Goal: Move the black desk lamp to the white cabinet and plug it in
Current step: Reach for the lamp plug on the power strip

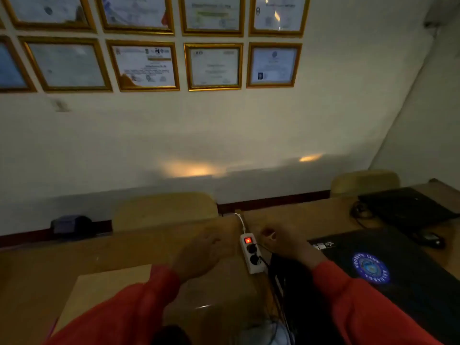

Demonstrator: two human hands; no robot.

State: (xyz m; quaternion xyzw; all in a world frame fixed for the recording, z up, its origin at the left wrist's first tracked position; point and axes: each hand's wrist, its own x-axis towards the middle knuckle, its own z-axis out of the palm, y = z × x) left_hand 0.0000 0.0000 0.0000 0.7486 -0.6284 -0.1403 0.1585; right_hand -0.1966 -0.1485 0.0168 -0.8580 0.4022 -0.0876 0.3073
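Both red-sleeved arms reach forward over the tabletop (62, 257). The left hand (201, 252) hovers with loosely curled fingers, its grip empty. The right hand (283, 241) is blurred; it may pinch something small, but I cannot tell its grip. Between them lies a white power strip (251, 255), long axis running away from the person, switch glowing red, two black plugs (253, 255) seated. No lamp is clearly discernible in the dim view.

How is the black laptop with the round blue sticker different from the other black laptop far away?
The closed black laptop with the round blue sticker lies nearer, by the right hand; the plain closed black laptop lies farther back, with no sticker showing. The plain one has a dark mouse beside it. Both are closed on the wooden desk.
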